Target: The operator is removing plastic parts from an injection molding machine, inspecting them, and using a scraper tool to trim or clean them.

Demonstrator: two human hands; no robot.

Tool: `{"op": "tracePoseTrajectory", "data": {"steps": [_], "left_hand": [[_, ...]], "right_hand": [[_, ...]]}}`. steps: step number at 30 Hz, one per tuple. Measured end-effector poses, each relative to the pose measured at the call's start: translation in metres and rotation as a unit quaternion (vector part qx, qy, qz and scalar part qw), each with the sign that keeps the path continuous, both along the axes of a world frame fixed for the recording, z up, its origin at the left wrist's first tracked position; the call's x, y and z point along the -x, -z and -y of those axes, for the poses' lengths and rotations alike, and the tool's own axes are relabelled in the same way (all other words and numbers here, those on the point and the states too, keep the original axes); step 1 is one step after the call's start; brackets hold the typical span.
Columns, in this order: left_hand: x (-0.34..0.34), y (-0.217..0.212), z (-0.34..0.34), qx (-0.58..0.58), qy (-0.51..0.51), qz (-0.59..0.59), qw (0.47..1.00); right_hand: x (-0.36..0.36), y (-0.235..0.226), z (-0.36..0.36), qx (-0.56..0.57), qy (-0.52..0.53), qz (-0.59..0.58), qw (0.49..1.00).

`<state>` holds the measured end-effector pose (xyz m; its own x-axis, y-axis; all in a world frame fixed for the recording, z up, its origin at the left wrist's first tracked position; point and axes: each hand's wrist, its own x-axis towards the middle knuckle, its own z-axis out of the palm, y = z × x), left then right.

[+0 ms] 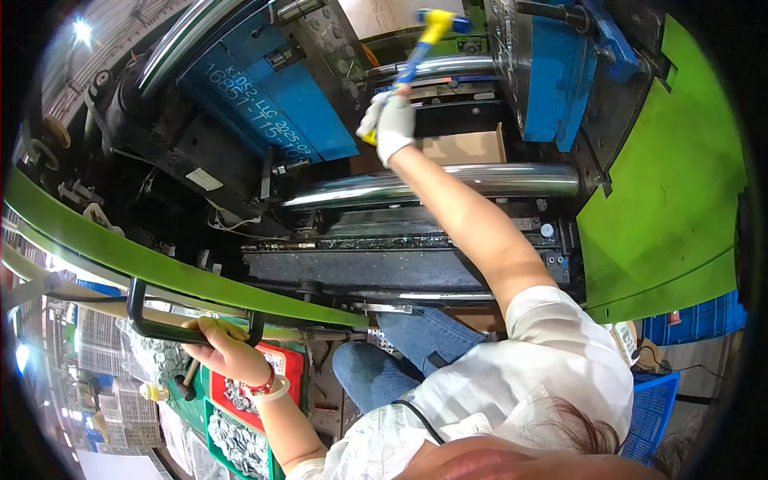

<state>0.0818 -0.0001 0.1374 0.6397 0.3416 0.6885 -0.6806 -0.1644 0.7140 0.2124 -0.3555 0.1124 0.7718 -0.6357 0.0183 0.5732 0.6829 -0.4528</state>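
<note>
On my feed the right arm reaches nearly straight out, away from the body and a little to the left, over a thick polished bar (pixel 512 181), with the gloved right hand (pixel 390 122) at its far end. I read that hand as closed, its fingers wrapped round the lower part of a blue-and-yellow mallet (pixel 419 58), whose yellow butt pokes out just below the fist. The mallet's long axis slants up my view from the hand, leaning right, so its head lies beyond the fist, set crosswise to the handle and slightly blurred. To the left of this hand I have one blue block (pixel 264 92), to its right another blue block (pixel 552 80), and a piece of cardboard (pixel 464 149) just beside it, lower right. The left arm is bent, its forearm rising from the lower edge, and I see the left hand (pixel 227 350) curled around a black handle (pixel 142 320) on the green door (pixel 184 276); a red tray (pixel 282 362) sits just below that hand.
</note>
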Motion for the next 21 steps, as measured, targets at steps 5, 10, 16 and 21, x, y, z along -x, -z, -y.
{"op": "tracePoseTrajectory", "data": {"steps": [5, 10, 16, 21], "left_hand": [[0.003, -0.002, 0.003, 0.032, 0.026, -0.006, 0.999], [0.004, -0.003, 0.008, 0.028, -0.003, -0.007, 1.000], [0.003, -0.003, 0.011, 0.023, -0.010, 0.009, 1.000], [0.002, -0.002, 0.009, 0.012, -0.007, 0.010, 1.000]], "right_hand": [[0.006, 0.024, -0.001, 0.151, -0.140, -0.134, 0.969], [0.001, 0.010, 0.054, 0.111, 0.051, -0.035, 0.992], [-0.052, -0.021, 0.038, 0.118, -0.077, -0.152, 0.978], [-0.040, -0.010, 0.069, 0.110, -0.123, -0.078, 0.983]]}}
